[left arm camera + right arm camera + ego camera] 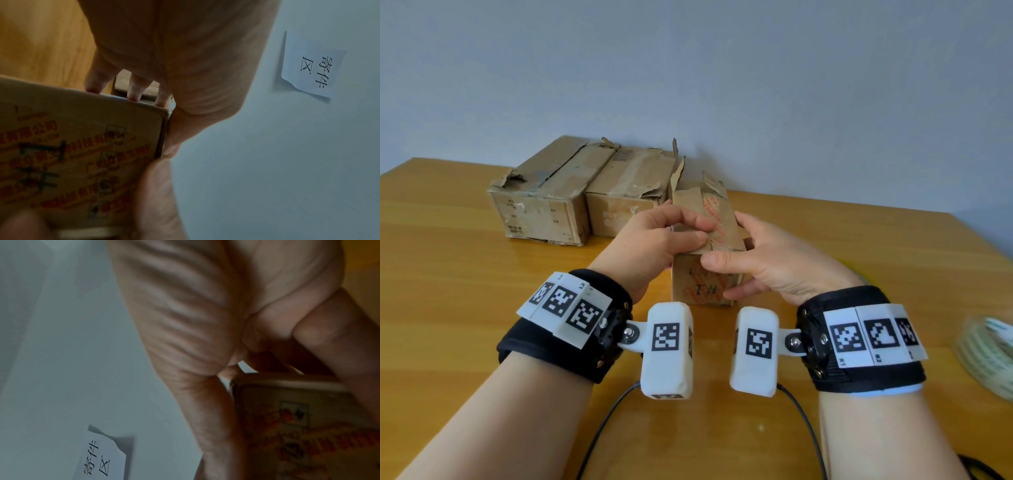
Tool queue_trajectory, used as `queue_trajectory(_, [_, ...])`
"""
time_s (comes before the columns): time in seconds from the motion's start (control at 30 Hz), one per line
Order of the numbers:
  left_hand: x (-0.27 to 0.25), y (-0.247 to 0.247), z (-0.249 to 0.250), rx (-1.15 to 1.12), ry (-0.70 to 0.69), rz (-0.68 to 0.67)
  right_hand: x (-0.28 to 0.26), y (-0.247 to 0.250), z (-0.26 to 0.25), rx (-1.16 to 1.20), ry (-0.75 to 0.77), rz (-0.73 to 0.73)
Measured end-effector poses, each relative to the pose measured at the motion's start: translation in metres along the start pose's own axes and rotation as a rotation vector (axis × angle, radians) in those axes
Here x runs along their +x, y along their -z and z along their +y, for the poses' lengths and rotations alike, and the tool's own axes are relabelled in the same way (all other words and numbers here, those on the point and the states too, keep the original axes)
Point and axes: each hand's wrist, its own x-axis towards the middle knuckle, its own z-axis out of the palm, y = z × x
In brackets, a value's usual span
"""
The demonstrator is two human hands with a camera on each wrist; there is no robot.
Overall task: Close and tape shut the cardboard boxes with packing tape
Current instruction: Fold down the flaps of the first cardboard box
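A small cardboard box [703, 287] with red print stands upright at the table's middle, its top flaps folded down. My left hand [698, 231] curls over the top from the left, thumb and fingers pressing the flaps. My right hand [736, 260] grips the box's right side, thumb laid on the front top edge. In the left wrist view the fingertips [133, 94] sit on the top edge of the box [82, 146]. The right wrist view shows the box [298, 418] under my palm. A roll of packing tape [989, 353], blurred, lies at the right edge.
Two larger worn cardboard boxes [541, 198] [626, 195] with torn flaps stand side by side at the back left against the wall. The wooden table [465, 291] spreads around them. A paper note [312, 71] hangs on the wall. Cables [602, 421] trail from my wrists.
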Motion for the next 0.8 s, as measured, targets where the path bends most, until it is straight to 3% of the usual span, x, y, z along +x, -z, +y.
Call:
queue_trajectory(0.27, [0.004,0.005,-0.006,0.045,-0.031,-0.026,0.003,-0.005,-0.003,0.014,-0.03,0.041])
queue_trajectory(0.47, [-0.005,0.021,-0.005,-0.076,-0.02,-0.25,0.002,-0.006,-0.004,0.005,-0.055,0.028])
queue_trajectory(0.8, [0.001,0.021,-0.011,-0.006,-0.054,-0.221,0.008,-0.02,-0.007,-0.052,-0.13,0.179])
